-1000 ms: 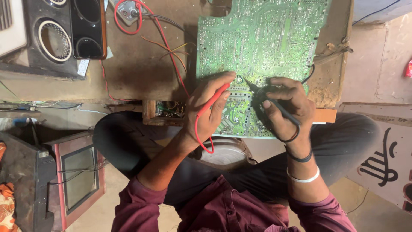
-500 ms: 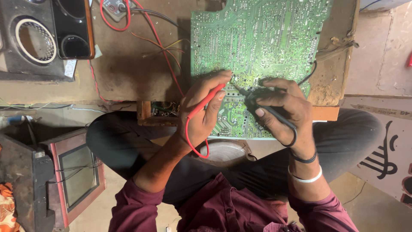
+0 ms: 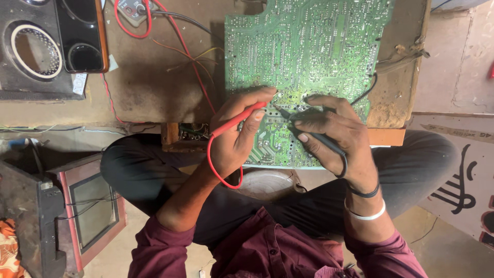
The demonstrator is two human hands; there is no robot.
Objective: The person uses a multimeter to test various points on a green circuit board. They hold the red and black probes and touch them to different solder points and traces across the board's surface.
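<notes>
pinching red probe [image 3: 236, 121] in left hand [image 3: 234, 136] | right hand [image 3: 334, 131] grips black probe [image 3: 314, 136] | tips meet near circuit board [image 3: 309, 56] front edge for steady contact

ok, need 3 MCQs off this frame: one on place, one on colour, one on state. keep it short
1. Where does the green circuit board lie?
A. on the low wooden bench
B. on top of the speaker
C. on the floor beside the small screen

2. What colour is the probe in the left hand?
A. yellow
B. red
C. blue

3. How is the right hand engaged?
A. open and flat on the knee
B. closed on a black probe whose tip meets the board
C. lifting the board off the bench

Key:
1 A, the board rests on the bench in front of the crossed legs.
2 B, a red probe and looped red lead run through the left fingers.
3 B, the right fingers wrap the black probe, tip on the solder side.
</notes>
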